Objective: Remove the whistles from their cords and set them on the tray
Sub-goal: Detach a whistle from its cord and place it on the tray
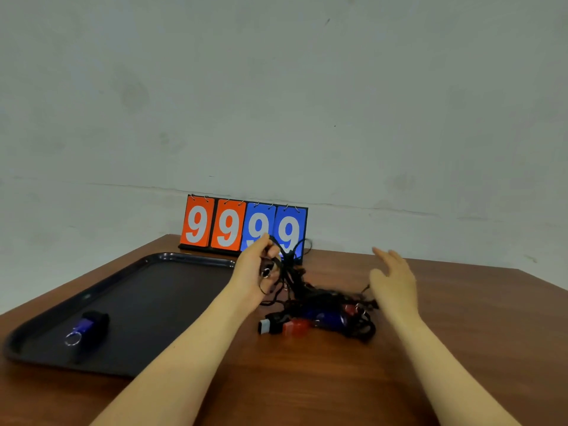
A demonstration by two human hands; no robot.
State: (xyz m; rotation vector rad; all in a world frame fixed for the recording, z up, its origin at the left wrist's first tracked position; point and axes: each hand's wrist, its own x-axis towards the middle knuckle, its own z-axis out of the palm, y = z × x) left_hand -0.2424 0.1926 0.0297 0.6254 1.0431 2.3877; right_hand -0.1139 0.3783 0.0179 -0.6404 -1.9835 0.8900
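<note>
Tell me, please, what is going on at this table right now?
A person is taking whistles off their black cords. The left hand holds up a bunch of cords that rise from a tangled pile of whistles on the wooden table. The right hand hovers open beside the pile, holding nothing. One blue whistle with a metal ring already lies on the black tray. A flip scoreboard reading 9999 stands behind.
</note>
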